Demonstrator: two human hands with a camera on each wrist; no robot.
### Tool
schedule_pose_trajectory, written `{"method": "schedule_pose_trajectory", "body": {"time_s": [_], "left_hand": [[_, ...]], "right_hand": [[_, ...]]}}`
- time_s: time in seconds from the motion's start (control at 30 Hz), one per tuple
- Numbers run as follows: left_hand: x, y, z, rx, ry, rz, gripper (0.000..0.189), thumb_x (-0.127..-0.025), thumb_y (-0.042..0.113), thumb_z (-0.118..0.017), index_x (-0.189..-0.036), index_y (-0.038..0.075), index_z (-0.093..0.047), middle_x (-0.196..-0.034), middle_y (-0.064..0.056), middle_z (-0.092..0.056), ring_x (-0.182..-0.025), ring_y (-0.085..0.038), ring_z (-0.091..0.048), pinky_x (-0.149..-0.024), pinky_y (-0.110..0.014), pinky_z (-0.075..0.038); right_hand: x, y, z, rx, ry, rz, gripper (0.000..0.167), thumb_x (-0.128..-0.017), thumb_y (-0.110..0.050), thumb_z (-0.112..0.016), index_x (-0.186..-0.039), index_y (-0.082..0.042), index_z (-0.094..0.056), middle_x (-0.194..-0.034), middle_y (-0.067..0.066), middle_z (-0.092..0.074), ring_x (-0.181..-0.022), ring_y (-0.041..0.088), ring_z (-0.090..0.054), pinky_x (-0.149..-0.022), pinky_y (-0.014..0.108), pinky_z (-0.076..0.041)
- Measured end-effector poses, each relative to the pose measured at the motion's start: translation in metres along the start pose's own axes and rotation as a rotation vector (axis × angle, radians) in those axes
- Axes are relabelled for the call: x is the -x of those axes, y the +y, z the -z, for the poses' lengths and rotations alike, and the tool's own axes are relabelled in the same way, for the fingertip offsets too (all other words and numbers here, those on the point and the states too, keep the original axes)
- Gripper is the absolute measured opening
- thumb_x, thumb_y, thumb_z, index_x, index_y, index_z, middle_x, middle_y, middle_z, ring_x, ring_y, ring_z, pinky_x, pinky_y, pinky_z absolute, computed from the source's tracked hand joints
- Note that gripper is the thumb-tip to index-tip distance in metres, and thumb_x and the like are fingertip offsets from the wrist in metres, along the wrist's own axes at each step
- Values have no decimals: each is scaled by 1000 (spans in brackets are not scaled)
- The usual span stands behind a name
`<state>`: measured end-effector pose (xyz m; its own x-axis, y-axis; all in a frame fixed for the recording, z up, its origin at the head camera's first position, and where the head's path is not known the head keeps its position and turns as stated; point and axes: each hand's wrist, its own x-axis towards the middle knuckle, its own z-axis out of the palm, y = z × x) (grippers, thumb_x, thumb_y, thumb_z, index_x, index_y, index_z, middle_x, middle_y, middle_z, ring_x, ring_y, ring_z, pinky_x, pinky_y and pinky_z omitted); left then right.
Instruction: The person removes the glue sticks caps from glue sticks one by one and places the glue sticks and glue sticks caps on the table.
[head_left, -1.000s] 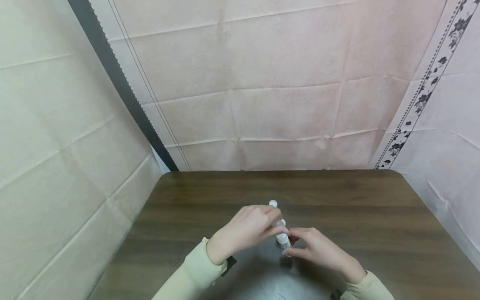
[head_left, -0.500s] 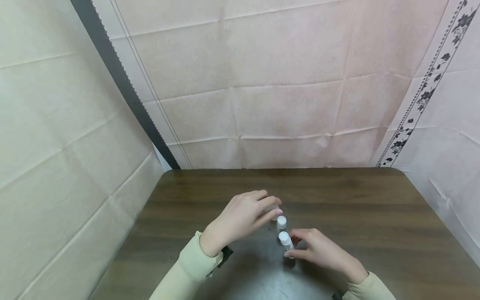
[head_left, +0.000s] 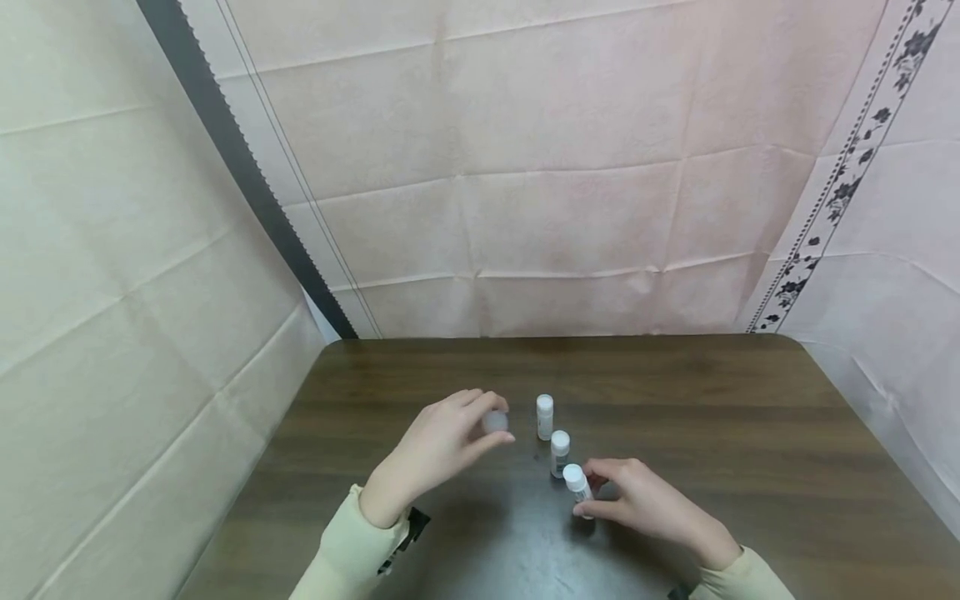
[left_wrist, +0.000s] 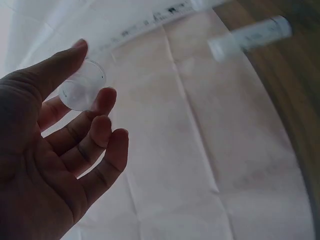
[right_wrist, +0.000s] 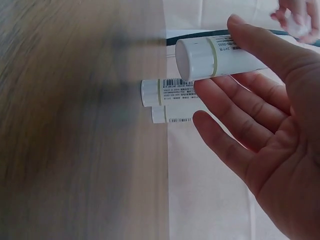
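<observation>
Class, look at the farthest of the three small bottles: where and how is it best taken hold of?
Probably pinch the far bottle around its body, below the white top, coming from the left: it stands upright and slim, with the middle bottle nearer and slightly to its right. The left hand is on that side, but pinches a clear round piece.

The held bottle reads "24个月".

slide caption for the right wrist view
Right hand holding a white bottle, two more bottles beyond it.
</observation>
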<state>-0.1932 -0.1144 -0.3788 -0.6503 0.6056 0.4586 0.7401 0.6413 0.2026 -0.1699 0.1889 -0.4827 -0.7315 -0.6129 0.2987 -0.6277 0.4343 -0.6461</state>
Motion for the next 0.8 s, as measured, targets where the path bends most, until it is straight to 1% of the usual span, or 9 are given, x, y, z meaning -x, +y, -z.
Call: {"method": "schedule_pose_trajectory", "body": {"time_s": [0.1, 0.2, 0.3, 0.4, 0.47, 0.57, 0.67, 0.8], "left_hand": [[17, -12, 2, 25, 2, 89, 31, -88, 33, -79, -109, 17, -64, -95, 9, -65, -81, -6, -58, -66, -26, -51], [36, -25, 5, 39, 16, 176, 31, -87, 27, -82, -108, 17, -61, -96, 7, -66, -82, -8, -59, -66, -27, -51], [57, -37, 11, 17, 44, 262, 33, -86, 23, -83, -108, 17, -60, -99, 3, -69, -82, -9, -60, -67, -29, -51], [78, -48, 18, -24, 93, 329, 36, -84, 17, -85, -109, 14, -59, -95, -1, -68, -77, -12, -59, -65, -32, -51], [89, -54, 24, -58, 128, 350, 37, -82, 12, -85, -109, 12, -59, -92, -1, -66, -76, -14, -59, -65, -34, -51], [101, -59, 30, -94, 184, 353, 41, -79, 5, -86, -110, 8, -58, -94, -4, -66, -80, -17, -63, -65, -38, -52], [107, -61, 34, -113, 226, 348, 44, -78, 1, -86, -111, 6, -57, -98, -6, -68, -82, -19, -65, -65, -39, -53], [112, -62, 35, -131, 255, 349, 44, -76, 0, -86, -109, 4, -58, -96, -6, -65, -79, -19, -62, -63, -38, -52]], "right_hand": [[2, 1, 1, 7, 6, -9, 20, -91, -36, -76, -101, -24, -65, -92, -21, -65, -86, 0, -63, -74, 31, -56], [6, 1, 4, 24, 12, -22, 19, -90, -37, -76, -101, -27, -64, -91, -21, -65, -86, 0, -63, -74, 30, -55], [10, 1, 8, 34, 16, -39, 19, -91, -38, -75, -101, -28, -64, -92, -21, -65, -87, 0, -63, -74, 30, -55], [13, 3, 11, 35, 20, -53, 19, -90, -39, -75, -102, -27, -65, -92, -20, -66, -88, 1, -64, -74, 32, -56], [15, 4, 14, 39, 28, -59, 19, -90, -39, -75, -101, -27, -65, -92, -20, -66, -87, 1, -64, -74, 32, -56], [17, 5, 17, 50, 42, -67, 20, -90, -39, -76, -99, -26, -64, -91, -21, -66, -86, 1, -65, -72, 31, -55], [19, 6, 18, 53, 47, -78, 20, -90, -39, -76, -98, -25, -64, -90, -21, -66, -86, 0, -64, -71, 29, -55], [18, 6, 16, 48, 47, -81, 20, -90, -39, -76, -98, -25, -64, -90, -20, -66, -85, 0, -65, -71, 29, -55]]}}
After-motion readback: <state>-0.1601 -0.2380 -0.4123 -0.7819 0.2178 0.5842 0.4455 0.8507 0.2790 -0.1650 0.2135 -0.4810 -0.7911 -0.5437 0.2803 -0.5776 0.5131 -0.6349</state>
